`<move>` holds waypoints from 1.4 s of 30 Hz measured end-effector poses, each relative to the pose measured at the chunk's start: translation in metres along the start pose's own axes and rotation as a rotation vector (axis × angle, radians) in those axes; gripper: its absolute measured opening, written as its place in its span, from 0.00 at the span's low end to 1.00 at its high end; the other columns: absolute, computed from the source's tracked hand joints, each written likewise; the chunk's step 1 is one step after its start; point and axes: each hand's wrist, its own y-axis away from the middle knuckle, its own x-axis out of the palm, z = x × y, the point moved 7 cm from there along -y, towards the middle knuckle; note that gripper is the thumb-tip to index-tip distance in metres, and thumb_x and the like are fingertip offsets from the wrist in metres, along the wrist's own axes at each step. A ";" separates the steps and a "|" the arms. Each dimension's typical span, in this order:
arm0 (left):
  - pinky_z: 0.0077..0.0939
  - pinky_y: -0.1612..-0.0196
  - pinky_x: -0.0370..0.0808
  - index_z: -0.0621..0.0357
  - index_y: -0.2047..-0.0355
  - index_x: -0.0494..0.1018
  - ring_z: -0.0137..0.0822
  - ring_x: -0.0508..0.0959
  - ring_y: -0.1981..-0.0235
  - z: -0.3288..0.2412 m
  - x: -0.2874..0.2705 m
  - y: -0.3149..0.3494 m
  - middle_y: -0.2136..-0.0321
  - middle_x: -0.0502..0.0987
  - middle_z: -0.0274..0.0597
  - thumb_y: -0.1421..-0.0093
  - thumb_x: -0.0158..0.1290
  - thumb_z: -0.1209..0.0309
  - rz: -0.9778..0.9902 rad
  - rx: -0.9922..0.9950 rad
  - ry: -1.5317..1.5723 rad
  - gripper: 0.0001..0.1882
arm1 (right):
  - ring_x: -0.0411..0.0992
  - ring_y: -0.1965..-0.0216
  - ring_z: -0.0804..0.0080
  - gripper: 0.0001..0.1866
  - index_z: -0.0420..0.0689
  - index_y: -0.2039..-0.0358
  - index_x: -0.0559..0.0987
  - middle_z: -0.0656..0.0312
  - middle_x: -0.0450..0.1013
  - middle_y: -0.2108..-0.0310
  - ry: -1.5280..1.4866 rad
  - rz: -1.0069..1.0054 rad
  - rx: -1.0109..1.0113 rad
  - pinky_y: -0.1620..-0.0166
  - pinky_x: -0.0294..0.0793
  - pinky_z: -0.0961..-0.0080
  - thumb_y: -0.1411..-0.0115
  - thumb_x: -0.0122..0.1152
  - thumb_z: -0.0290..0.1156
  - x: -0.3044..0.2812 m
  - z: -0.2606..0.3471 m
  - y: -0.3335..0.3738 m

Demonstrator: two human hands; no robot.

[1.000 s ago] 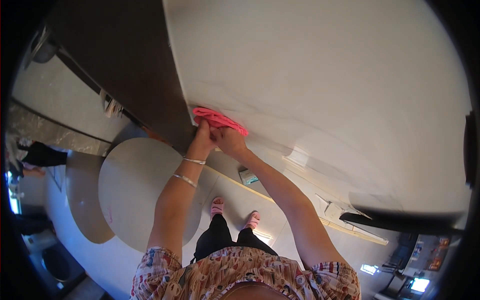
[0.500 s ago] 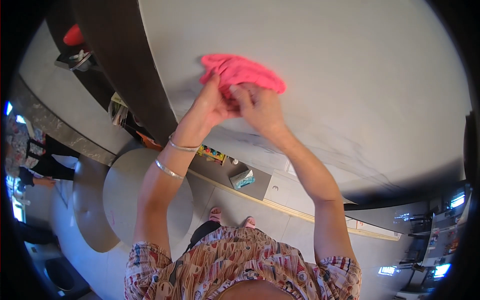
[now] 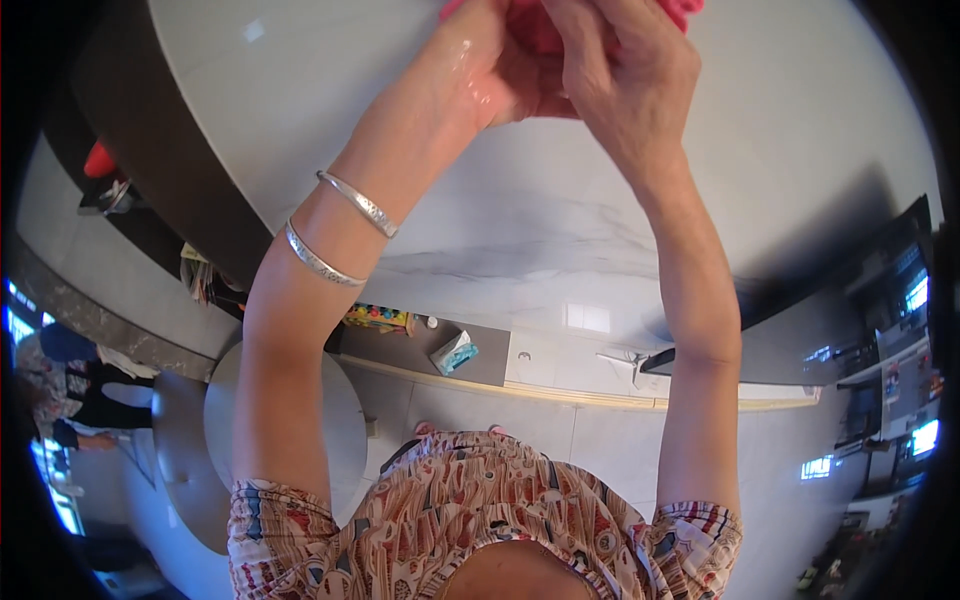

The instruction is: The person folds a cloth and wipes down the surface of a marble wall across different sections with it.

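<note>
At the view's top edge, the pink cloth (image 3: pixel 535 32) spreads left to right before the marbled wall (image 3: pixel 560 225), beyond the left hand (image 3: pixel 490 75) and right hand (image 3: pixel 640 80); both touch it, neither nearer. Fingertips are hidden, so I cannot tell whether either grips it.

Arms (image 3: pixel 700 270) outstretched, left hand (image 3: pixel 492 78) beside right hand (image 3: pixel 638 85).

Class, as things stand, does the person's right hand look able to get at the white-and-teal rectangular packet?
Probably not: the right hand is up at the pink fabric cloth, well above the packet on the grey ledge, though nothing visible blocks the way down.
</note>
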 end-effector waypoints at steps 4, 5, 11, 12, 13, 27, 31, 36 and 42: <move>0.63 0.49 0.68 0.51 0.44 0.63 0.53 0.72 0.48 0.014 0.037 0.024 0.49 0.71 0.45 0.35 0.30 0.38 0.212 -0.124 0.003 0.35 | 0.75 0.70 0.64 0.17 0.50 0.53 0.76 0.62 0.71 0.59 0.293 -0.284 -0.212 0.73 0.75 0.71 0.42 0.58 0.41 -0.009 -0.025 0.009; 0.63 0.49 0.68 0.51 0.44 0.63 0.53 0.72 0.48 0.016 0.035 0.020 0.49 0.71 0.45 0.35 0.30 0.38 0.209 -0.136 0.007 0.35 | 0.75 0.70 0.64 0.17 0.50 0.53 0.76 0.62 0.71 0.59 0.296 -0.282 -0.199 0.73 0.75 0.71 0.42 0.58 0.41 -0.007 -0.018 0.007; 0.59 0.49 0.69 0.48 0.47 0.66 0.46 0.72 0.48 0.050 -0.002 0.018 0.48 0.71 0.43 0.33 0.31 0.44 -0.323 -0.187 -0.262 0.28 | 0.71 0.77 0.67 0.15 0.51 0.58 0.77 0.64 0.65 0.67 0.714 -0.161 -0.008 0.79 0.71 0.69 0.43 0.59 0.42 0.008 -0.019 0.023; 0.67 0.48 0.65 0.47 0.44 0.63 0.47 0.70 0.45 0.059 -0.015 0.018 0.44 0.68 0.43 0.34 0.30 0.41 -0.279 -0.206 -0.203 0.30 | 0.73 0.62 0.62 0.22 0.48 0.49 0.72 0.60 0.67 0.58 0.727 0.201 0.272 0.66 0.77 0.67 0.42 0.57 0.42 0.023 -0.038 0.035; 0.67 0.48 0.65 0.47 0.44 0.63 0.47 0.70 0.45 0.071 -0.023 0.022 0.44 0.68 0.43 0.34 0.30 0.41 -0.277 -0.216 -0.200 0.30 | 0.73 0.62 0.62 0.22 0.48 0.49 0.72 0.60 0.67 0.58 0.732 0.205 0.280 0.66 0.77 0.67 0.42 0.57 0.42 0.025 -0.040 0.049; 0.45 0.43 0.67 0.46 0.42 0.61 0.42 0.69 0.44 0.338 -0.266 0.123 0.45 0.69 0.39 0.35 0.31 0.39 -0.746 -0.404 0.281 0.32 | 0.75 0.70 0.63 0.35 0.44 0.39 0.64 0.58 0.67 0.59 0.241 0.516 0.322 0.71 0.77 0.63 0.50 0.56 0.31 0.188 -0.030 0.365; 0.38 0.43 0.69 0.51 0.48 0.69 0.40 0.72 0.47 0.380 -0.349 0.157 0.49 0.73 0.39 0.36 0.36 0.40 -0.753 -0.276 0.430 0.31 | 0.76 0.70 0.63 0.32 0.49 0.39 0.65 0.59 0.69 0.57 0.035 0.814 0.572 0.69 0.77 0.62 0.48 0.54 0.30 0.236 -0.012 0.389; 0.37 0.44 0.70 0.53 0.47 0.66 0.38 0.71 0.46 0.347 -0.268 0.138 0.48 0.72 0.39 0.32 0.33 0.46 -0.699 -0.550 0.225 0.27 | 0.74 0.62 0.60 0.34 0.50 0.40 0.65 0.60 0.69 0.57 0.113 0.561 0.551 0.58 0.74 0.62 0.51 0.59 0.32 0.175 -0.027 0.381; 0.28 0.48 0.73 0.53 0.48 0.66 0.31 0.72 0.50 0.337 -0.157 0.066 0.52 0.72 0.35 0.30 0.31 0.52 -0.487 -0.449 0.189 0.23 | 0.72 0.59 0.63 0.29 0.53 0.46 0.73 0.62 0.71 0.61 0.298 0.318 0.545 0.60 0.70 0.66 0.52 0.64 0.34 0.065 -0.047 0.322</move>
